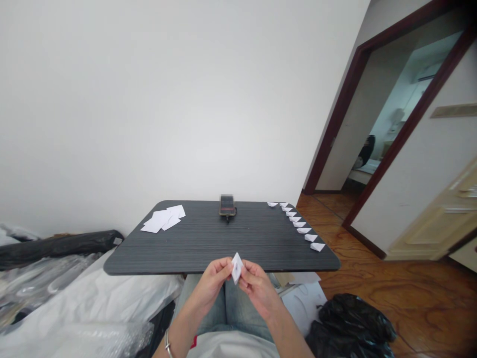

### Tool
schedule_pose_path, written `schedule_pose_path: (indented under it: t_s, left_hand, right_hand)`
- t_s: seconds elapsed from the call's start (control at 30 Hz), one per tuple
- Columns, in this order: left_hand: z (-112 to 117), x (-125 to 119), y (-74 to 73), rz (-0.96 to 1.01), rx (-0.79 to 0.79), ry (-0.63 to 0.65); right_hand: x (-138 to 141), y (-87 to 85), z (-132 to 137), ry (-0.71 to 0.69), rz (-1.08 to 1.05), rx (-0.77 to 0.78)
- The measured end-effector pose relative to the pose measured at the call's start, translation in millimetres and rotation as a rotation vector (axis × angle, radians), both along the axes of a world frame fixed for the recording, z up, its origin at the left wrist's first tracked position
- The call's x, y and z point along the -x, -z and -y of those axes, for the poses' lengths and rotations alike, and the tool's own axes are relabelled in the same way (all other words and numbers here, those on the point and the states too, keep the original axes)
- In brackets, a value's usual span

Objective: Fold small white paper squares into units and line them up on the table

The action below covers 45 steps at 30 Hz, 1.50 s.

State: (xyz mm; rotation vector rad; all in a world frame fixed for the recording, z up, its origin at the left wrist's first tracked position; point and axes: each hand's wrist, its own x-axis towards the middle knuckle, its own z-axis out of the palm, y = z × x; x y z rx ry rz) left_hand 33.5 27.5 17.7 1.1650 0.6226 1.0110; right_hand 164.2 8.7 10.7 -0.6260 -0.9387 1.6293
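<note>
Between my two hands is a small piece of folded white paper (237,268), diamond-shaped from above, held just over the table's near edge. My left hand (217,277) pinches its left side with thumb and fingers. On the other side my right hand (256,282) is closed on the paper too, its fingers partly hidden behind it. Several folded white paper boats (298,224) stand in a row along the right edge of the dark table (208,248). Loose white paper sheets (163,219) lie overlapping at the table's left.
A small device with a screen (227,205) stands at the table's back middle, near the white wall. Black plastic bags (348,323) lie on the floor at right. Plastic-wrapped material (85,298) and a long black roll (59,247) lie at left. An open doorway (372,109) is at right.
</note>
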Motion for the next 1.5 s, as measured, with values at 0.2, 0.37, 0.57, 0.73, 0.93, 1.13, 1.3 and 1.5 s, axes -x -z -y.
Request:
schedule_pose_path:
  t_s: [0.2, 0.37, 0.57, 0.73, 0.93, 1.13, 1.3, 1.5]
  left_hand:
    - [0.3, 0.8, -3.5, 0.005, -0.023, -0.027]
    - [0.3, 1.5, -4.5, -0.029, -0.021, -0.036]
    - [-1.0, 2.4, -2.6, -0.006, -0.021, -0.022]
    - [0.2, 2.5, -5.0, -0.013, -0.040, -0.024]
    - [-0.7, 5.9, -13.4, -0.036, -0.140, -0.028]
    - [-3.4, 11.2, -17.5, -0.094, -0.327, -0.008]
    - [-4.2, 17.3, -17.0, -0.221, -0.519, -0.077]
    - [4.2, 30.0, -30.7, -0.563, -1.093, -0.224]
  right_hand:
    - [-0.7, -0.2, -0.3, 0.020, -0.001, 0.000]
    - [-1.9, -0.2, -0.4, 0.032, 0.035, -0.005]
    - [-2.8, 1.2, -0.8, 0.027, 0.049, -0.010]
    - [-4.1, -1.5, -0.3, 0.037, 0.084, -0.053]
    - [-8.5, -6.1, 1.8, 0.140, 0.193, -0.164]
    - [-10.8, -4.7, 0.1, 0.145, 0.247, -0.262]
    - [-12.7, -5.5, 0.1, 0.210, 0.304, -0.404]
    - [-27.6, -17.8, 5.2, 0.322, 0.620, -0.826]
